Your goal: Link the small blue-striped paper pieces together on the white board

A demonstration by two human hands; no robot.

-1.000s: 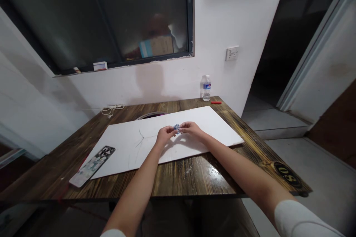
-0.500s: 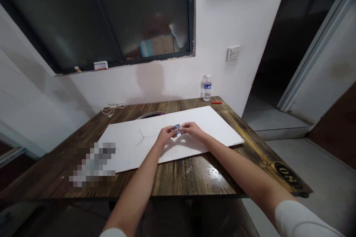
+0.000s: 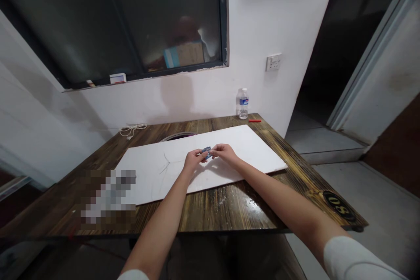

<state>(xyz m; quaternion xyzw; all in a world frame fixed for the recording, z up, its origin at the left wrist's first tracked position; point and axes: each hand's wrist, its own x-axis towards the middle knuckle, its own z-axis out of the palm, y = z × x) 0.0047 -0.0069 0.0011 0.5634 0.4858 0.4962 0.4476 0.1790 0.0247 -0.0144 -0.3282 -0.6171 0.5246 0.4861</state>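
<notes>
A small blue board-like piece (image 3: 206, 150) with grey and white parts is held up between both hands; its exact kind is too small to make out. My left hand (image 3: 193, 159) pinches its left side with thumb and fingers. On its right edge, the fingertips of my right hand (image 3: 225, 153) are closed. Both hands are just above a large white board (image 3: 252, 153), where their shadows fall. Thin dark lines (image 3: 168, 162), wires or drawn marks, show on the board left of my left hand.
The board lies across a dark wooden table (image 3: 226, 210). Behind it are a coiled white cable (image 3: 133, 129), a round rim (image 3: 177, 136), a water bottle (image 3: 243, 104) and a red stick-shaped item (image 3: 255, 120). A pixelated patch (image 3: 111, 197) hides something at left.
The blue piece has turned slightly in my fingers, showing more of its flat face. Both hands stay in nearly the same place, and the view has shifted a little.
</notes>
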